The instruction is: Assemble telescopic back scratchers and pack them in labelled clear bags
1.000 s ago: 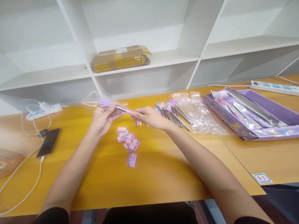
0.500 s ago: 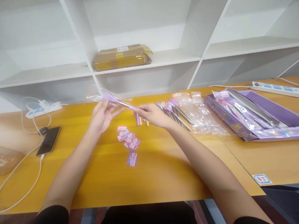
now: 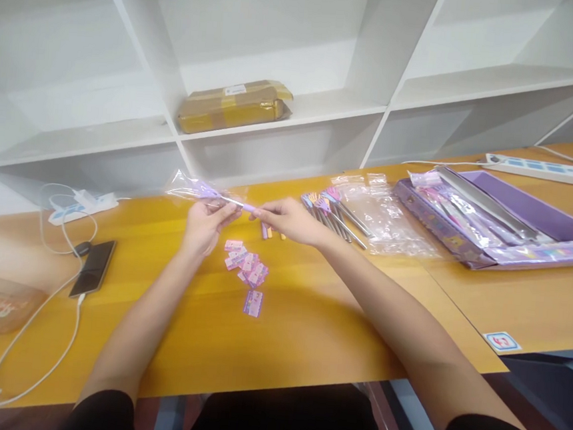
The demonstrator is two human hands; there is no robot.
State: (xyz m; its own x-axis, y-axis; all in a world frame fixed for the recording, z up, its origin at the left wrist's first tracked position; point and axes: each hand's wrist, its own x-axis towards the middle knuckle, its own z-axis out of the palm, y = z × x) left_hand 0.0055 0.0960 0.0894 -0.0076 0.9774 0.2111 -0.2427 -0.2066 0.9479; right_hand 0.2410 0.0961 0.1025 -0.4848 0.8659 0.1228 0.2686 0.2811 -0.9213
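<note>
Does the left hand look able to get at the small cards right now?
Probably yes: the cards lie uncovered on the table, near the left hand. It is holding a purple stick, though, so it would likely need to let go first.

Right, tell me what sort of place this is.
Probably an office or small workroom: a yellow-brown wooden desk stands in front of white, box-shaped open shelving, with a long white plastic power strip toward the right.

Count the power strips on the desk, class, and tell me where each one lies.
2: a left power strip beyond the dark phone, and a right power strip behind the open purple box. No others show.
</note>
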